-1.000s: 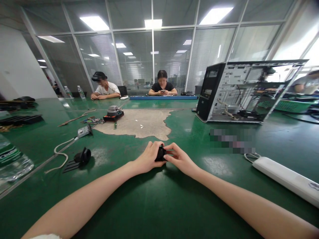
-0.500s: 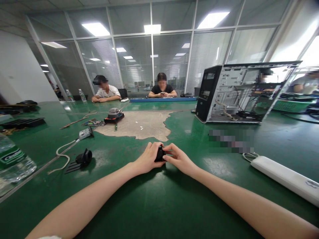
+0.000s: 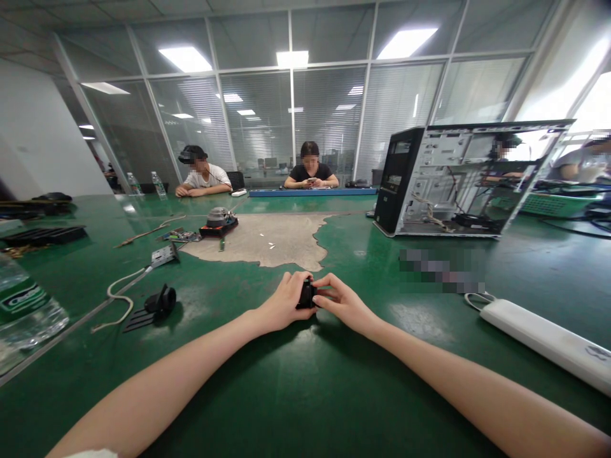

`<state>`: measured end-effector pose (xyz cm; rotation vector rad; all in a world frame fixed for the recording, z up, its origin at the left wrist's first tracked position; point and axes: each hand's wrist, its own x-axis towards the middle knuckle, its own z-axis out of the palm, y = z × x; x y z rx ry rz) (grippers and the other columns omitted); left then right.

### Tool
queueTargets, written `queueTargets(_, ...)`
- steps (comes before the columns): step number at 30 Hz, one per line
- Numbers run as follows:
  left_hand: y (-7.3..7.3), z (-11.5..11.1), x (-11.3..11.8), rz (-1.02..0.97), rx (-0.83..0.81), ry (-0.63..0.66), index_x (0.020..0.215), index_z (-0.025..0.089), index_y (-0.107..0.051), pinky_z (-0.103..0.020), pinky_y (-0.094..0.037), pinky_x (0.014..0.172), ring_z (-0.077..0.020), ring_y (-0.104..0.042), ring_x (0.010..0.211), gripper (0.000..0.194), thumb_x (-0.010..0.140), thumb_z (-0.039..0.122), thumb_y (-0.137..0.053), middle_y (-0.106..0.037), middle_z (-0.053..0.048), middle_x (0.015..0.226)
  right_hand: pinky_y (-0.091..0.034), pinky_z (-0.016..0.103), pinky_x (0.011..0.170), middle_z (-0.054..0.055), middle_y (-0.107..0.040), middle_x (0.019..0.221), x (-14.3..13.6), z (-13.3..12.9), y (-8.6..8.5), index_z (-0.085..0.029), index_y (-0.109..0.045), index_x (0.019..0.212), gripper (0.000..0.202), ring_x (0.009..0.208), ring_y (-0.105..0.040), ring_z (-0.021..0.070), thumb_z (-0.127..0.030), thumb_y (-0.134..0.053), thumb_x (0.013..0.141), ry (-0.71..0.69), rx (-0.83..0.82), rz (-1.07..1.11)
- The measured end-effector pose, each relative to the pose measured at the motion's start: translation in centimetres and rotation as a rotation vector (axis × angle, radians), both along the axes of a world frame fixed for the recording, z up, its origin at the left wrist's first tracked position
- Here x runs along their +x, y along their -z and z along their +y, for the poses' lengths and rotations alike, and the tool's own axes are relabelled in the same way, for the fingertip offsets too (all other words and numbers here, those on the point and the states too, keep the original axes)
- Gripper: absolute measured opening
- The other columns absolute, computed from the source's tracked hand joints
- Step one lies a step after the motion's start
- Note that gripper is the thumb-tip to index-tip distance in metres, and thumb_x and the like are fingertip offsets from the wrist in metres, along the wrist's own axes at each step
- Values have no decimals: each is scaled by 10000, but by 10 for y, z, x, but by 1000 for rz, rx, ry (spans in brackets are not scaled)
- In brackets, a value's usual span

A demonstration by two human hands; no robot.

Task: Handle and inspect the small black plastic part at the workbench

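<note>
Black part (image 3: 306,294): one, at the middle of the counter (image 3: 267,394), on the near side of the beige patch (image 3: 286,232); it sits between both grips and is partly covered. Whether its underside touches the counter, I cannot tell.
Left grip (image 3: 282,302): clasped round the black part from the left.
Right grip (image 3: 347,305): bent towards the black part's right side, tips against it; whether it pinches an edge or only steadies it, I cannot tell.
Handling: as I judge it, the left should bear the part firmly without squeezing, low over the counter; the right does best with light, even pressure, straight on rather than twisting. Opening the left slightly would show more of the edge being worked.
Left side, near: one large bottle (image 3: 28,299), one finned black piece (image 3: 160,302) with a ring, one metal bracket (image 3: 165,254) beside a pale cable (image 3: 119,296).
Left side, far: two small bottles (image 3: 158,184); nearer the middle, one orange-and-black unit (image 3: 218,221).
Right side: one computer case (image 3: 401,184), far; one white power strip (image 3: 539,331), near.
Far side: two seated people (image 3: 207,175), one blue bar (image 3: 312,192).
</note>
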<state>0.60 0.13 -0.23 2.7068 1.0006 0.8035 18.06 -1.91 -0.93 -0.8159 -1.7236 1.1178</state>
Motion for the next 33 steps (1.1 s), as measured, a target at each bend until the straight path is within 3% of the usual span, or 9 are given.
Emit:
queueTargets(5, 2, 1, 0, 0, 3, 0, 1127, 185, -336, -399, -376, 821, -231, -396, 913, 519, 699, 306, -604, -431, -75, 1070, -479, 339, 805, 18, -539, 937, 3, -1, -2, -206, -499, 899, 206, 908, -562, 159, -245, -581, 715, 93, 34, -31)
queueTargets(9, 1, 0, -1, -10, -6, -2, 1128, 193, -339, -411, -370, 836, -235, -396, 927, 529, 690, 300, -615, -432, -72, 1068, -463, 353, 827, 19, -551, 910, 7, 2, -3, -198, -489, 928, 317, 865, -567, 150, -234, -641, 653, 198, 7, 1)
queueTargets(15, -3, -4, -1, 12, 4, 13, 1140, 184, -325, -404, -374, 827, -229, -397, 913, 521, 713, 311, -595, -433, -80, 1068, -469, 359, 794, 37, -619, 829, 0, 14, 1, -146, -544, 858, 301, 797, -603, 166, -298, -675, 634, 63, -188, 21)
queueTargets(19, -3, -6, 0, 12, 24, 15, 1143, 186, -327, -409, -367, 828, -231, -401, 912, 523, 711, 308, -595, -442, -80, 1064, -491, 315, 684, 12, -602, 786, -2, 15, 1, -161, -530, 858, 330, 730, -590, 145, -325, -687, 619, 67, -228, 33)
queueTargets(26, -2, -7, -1, 23, 39, 4, 1136, 184, -332, -404, -367, 815, -234, -408, 909, 516, 708, 292, -599, -447, -83, 1066, -465, 317, 764, -5, -554, 870, -2, 7, 1, -193, -494, 849, 307, 797, -564, 136, -307, -680, 633, 39, -52, 15)
queueTargets(33, -3, -9, -1, 41, 81, 9, 1139, 167, -327, -393, -369, 817, -231, -408, 907, 502, 730, 309, -579, -449, -92, 1068, -467, 309, 740, -8, -531, 855, -4, 4, 2, -197, -475, 842, 194, 792, -558, 133, -307, -588, 729, 49, 0, -34)
